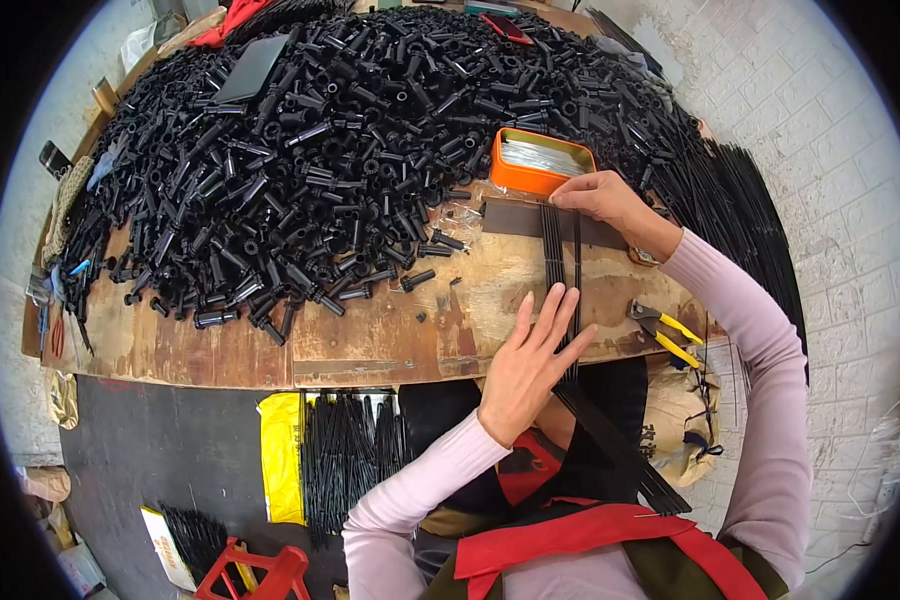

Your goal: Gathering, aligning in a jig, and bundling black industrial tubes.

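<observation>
My left hand (535, 365) lies with its fingers spread over several thin black rods (554, 250), which run side by side across the table edge toward my lap. At their far ends my right hand (605, 203) has thumb and forefinger pinched together; what sits between the fingertips is too small to make out. Beneath the rods lies a flat dark strip (510, 219). Just beyond the right hand stands an orange box (515, 178) holding a stack of thin, pale, shiny strips (545, 155). Yellow-handled pliers (665, 332) rest to the right of the rods.
A large heap of black tubular plastic parts (350, 150) covers the back and left of the wooden table (370, 345). Bundled black rods (730, 210) lie at the right. A dark flat panel (252, 70) and a red phone (507, 28) rest on the heap. Below stands a red stool (260, 570).
</observation>
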Action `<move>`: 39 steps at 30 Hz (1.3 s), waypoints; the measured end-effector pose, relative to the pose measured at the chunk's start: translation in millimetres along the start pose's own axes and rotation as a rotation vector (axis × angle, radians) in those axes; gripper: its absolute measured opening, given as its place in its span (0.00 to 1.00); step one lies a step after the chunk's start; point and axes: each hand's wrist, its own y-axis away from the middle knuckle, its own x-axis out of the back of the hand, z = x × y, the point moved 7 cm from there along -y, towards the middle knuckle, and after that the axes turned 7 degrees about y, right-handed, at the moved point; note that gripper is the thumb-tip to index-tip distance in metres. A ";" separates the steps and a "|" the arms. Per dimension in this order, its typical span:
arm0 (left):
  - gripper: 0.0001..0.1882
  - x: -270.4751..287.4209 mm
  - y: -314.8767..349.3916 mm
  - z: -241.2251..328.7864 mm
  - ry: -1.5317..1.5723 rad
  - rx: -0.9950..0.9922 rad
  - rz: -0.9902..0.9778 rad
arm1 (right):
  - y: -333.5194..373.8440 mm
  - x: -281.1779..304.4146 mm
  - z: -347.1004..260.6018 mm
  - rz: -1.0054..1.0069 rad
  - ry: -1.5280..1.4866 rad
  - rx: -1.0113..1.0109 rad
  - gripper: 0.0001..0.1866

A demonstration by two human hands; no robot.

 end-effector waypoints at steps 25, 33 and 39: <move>0.43 4.7 -2.8 1.3 0.010 0.006 -0.032 | -2.8 -0.5 9.7 -0.080 -0.151 -0.009 0.12; 0.44 5.6 -2.9 1.8 0.020 0.002 -0.029 | -8.6 0.8 1.7 0.019 0.005 0.157 0.11; 0.44 8.3 -4.0 4.1 0.029 0.010 0.007 | -12.9 7.0 1.9 0.116 0.328 0.167 0.15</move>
